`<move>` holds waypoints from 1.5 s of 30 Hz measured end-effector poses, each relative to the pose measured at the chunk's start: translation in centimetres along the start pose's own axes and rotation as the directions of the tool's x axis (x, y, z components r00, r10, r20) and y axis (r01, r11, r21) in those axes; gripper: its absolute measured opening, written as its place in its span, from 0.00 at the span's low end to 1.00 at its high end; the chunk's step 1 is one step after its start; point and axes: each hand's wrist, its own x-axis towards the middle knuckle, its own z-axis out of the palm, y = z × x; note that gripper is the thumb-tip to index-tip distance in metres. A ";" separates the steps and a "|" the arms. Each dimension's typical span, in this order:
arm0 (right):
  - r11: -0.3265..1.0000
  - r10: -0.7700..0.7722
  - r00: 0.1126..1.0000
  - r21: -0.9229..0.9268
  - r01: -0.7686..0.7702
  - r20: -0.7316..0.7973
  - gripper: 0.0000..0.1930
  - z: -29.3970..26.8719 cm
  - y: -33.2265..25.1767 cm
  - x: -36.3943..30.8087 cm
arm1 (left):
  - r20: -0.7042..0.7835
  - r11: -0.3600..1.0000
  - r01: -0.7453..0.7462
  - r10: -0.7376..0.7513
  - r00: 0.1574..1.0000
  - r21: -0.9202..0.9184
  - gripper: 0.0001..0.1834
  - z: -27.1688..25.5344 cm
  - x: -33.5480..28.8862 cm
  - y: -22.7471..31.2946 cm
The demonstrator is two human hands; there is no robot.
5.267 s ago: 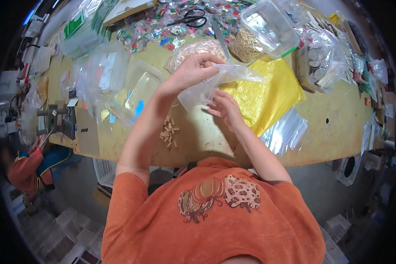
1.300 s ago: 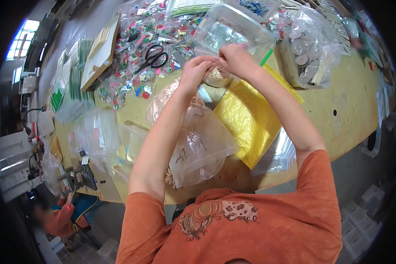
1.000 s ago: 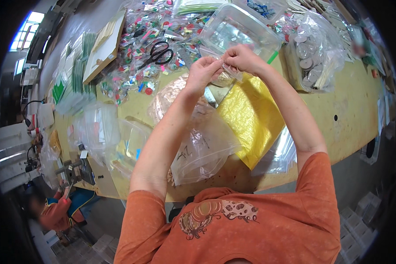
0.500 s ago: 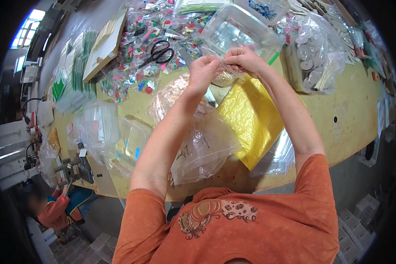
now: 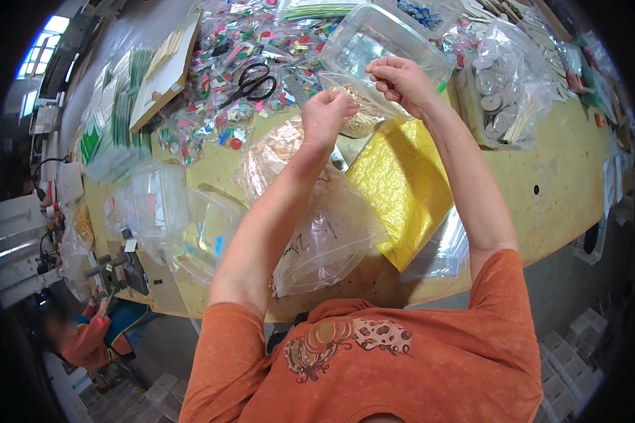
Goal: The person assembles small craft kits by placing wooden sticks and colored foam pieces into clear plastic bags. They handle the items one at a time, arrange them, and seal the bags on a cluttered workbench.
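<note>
My left hand (image 5: 326,118) is closed in a pinch at the near edge of a clear plastic bag (image 5: 371,94), which holds small pale pieces. Its mouth gapes wider toward the right. Above the bag's right side, in front of a clear plastic tub (image 5: 327,55), my right hand (image 5: 404,83) is raised with fingers curled together; whatever is in them is too small to make out. Below the left hand lies a larger clear bag (image 5: 331,233) of light wooden pieces (image 5: 264,156). A yellow plastic bag (image 5: 402,190) lies beside it, under the right forearm.
Black-handled scissors (image 5: 250,86) rest on a wide heap of small packets (image 5: 212,106). A bag of round grey discs (image 5: 497,92) stands at the right. Clear containers (image 5: 212,218) sit at the left. Another person (image 5: 95,335) works at the lower left.
My right hand has moved right, away from my left hand, and lifted off the bag's edge. The small clear bag now stands wider open. My left hand has barely moved.
</note>
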 end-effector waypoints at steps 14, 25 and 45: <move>0.848 0.135 0.978 -0.529 -0.030 0.161 0.15 2.4 -2.2 1.3 | 0.015 0.997 -0.078 0.079 0.997 -0.015 0.06 -0.7 0.0 -0.7; 0.828 -0.125 0.989 -0.541 0.147 0.077 0.15 3.7 -2.1 -0.5 | 0.137 0.996 -0.087 0.087 0.987 -0.007 0.10 -2.0 -0.1 -0.4; 0.825 0.528 0.845 -0.293 -0.484 0.091 0.12 11.3 25.3 -33.6 | -0.090 0.509 -0.203 0.492 0.866 0.836 0.31 -25.7 -37.9 -17.1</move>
